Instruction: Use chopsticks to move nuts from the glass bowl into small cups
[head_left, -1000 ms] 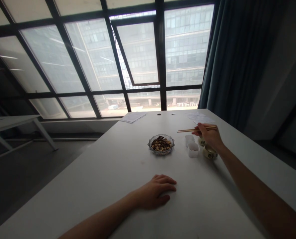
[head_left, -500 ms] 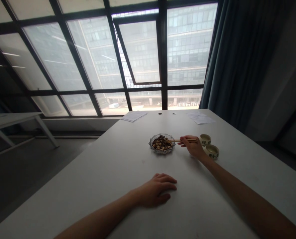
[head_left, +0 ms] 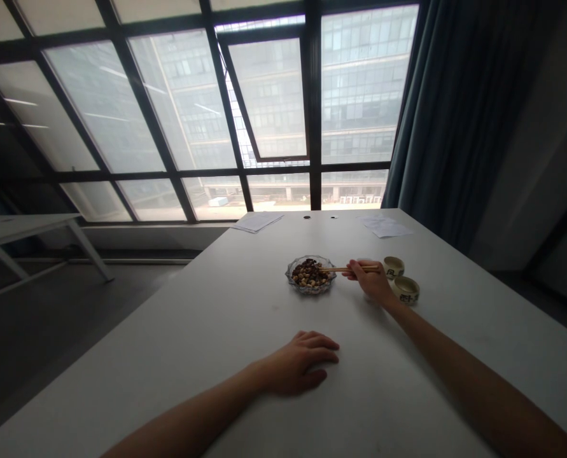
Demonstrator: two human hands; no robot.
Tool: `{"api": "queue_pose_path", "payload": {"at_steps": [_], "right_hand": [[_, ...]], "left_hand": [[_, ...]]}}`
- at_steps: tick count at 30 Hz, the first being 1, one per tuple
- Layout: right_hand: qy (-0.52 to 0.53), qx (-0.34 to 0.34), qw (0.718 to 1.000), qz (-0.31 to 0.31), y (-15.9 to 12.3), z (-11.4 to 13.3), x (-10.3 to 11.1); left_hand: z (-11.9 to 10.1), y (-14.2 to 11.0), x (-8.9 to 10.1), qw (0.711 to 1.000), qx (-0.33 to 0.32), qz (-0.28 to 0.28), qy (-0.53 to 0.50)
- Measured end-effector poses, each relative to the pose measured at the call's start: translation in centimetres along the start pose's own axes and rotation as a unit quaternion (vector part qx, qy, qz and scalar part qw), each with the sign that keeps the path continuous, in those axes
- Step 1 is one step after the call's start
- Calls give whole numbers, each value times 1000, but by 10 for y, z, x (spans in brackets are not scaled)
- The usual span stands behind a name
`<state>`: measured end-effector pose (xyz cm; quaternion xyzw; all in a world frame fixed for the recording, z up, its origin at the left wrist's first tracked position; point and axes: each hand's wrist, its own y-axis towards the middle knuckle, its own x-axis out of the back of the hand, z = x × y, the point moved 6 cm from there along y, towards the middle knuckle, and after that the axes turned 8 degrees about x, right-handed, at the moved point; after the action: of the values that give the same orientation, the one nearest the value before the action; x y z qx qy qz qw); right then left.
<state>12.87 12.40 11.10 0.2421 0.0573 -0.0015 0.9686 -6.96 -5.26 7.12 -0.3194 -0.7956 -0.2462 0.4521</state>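
Observation:
Wooden chopsticks are gripped in my right hand, their tips over the right side of a clear glass dish. The dish holds a heap of mixed dark and pale pieces that look like nuts or beans; whether the tips pinch one is too small to tell. Just right of my right hand stand two small cream cups with dark characters, a farther cup and a nearer cup. My left hand lies palm down on the white table, fingers apart, holding nothing.
Papers lie at the table's far left and sheets at its far right. Two small round items sit near the far edge. Windows rise behind, with a blue curtain at right. Another white table stands left across the floor.
My right hand and the chopsticks have shifted very slightly to the right. The left hand, the dish and the cups stay in place.

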Motion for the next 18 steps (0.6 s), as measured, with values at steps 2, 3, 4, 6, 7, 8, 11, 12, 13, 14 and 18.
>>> {"api": "queue_pose_path", "payload": {"at_steps": [2, 3, 4, 6, 7, 8, 11, 12, 13, 14, 18], "right_hand": [[8, -19, 999, -30, 5, 5, 8], [10, -28, 998, -49, 7, 9, 13], [12, -35, 997, -66, 10, 14, 19], [19, -40, 995, -94, 14, 25, 29], [24, -41, 994, -103, 16, 31, 34], [29, -41, 993, -108, 18, 37, 38], [39, -43, 990, -126, 25, 53, 54], [40, -47, 989, -136, 27, 57, 60], [41, -52, 987, -146, 30, 61, 67], [41, -57, 985, -156, 33, 65, 74], [35, -71, 980, -184, 42, 79, 104]], "left_hand": [[0, 0, 0, 1000, 0, -2, 0], [0, 0, 0, 1000, -1, -2, 1], [0, 0, 0, 1000, -1, -2, 1], [1, 0, -1, 1000, -1, 0, 0], [1, 0, 0, 1000, 0, 0, 1], [1, 0, 0, 1000, 1, 0, 1], [0, 1, 1, 1000, 2, 2, -1], [0, 1, 1, 1000, 2, 3, -3], [-1, 1, 1, 1000, 1, 6, -5], [-1, 1, 1, 1000, 0, 7, -6], [-1, 1, 1, 1000, 0, 7, -4]]}}
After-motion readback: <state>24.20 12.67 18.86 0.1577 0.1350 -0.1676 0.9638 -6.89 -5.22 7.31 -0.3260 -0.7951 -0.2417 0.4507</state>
